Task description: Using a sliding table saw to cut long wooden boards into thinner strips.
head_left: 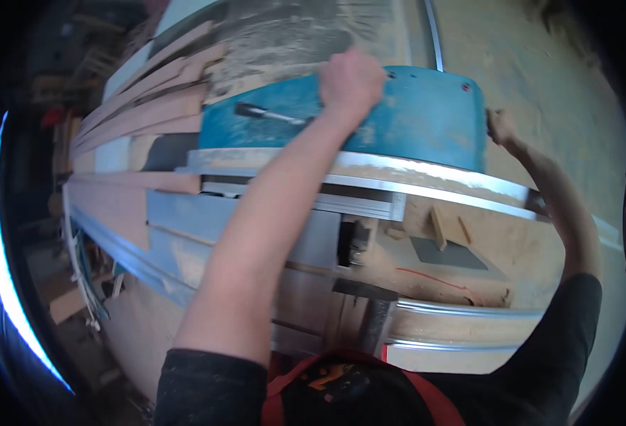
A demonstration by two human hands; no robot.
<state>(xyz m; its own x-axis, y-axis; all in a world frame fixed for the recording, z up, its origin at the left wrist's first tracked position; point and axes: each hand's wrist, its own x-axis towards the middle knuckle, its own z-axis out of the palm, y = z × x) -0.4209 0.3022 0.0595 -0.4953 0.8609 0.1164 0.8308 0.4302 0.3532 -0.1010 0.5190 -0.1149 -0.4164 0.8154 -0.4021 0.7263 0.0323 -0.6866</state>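
Observation:
A long teal metal housing (pixel 434 113), dusty and scratched, lies across the upper middle with a bright metal rail (pixel 412 183) along its near side. My left hand (pixel 354 79) is closed in a fist over its far edge, slightly blurred; whatever the fingers grip is hidden. Left of that wrist, a lever with a black grip (pixel 250 111) lies over the teal surface. My right hand (pixel 501 129) is by the housing's right end, fingers curled. From here I cannot make out what they hold, or whether they touch the end.
Several wooden boards (pixel 153 106) are stacked at the left. Nearer me is a grey metal machine table (pixel 185 213). Under the rail, wood offcuts (pixel 438 227) and a red cord (pixel 437 280) lie on a dusty surface. A thin metal bar (pixel 434 35) runs beyond the housing.

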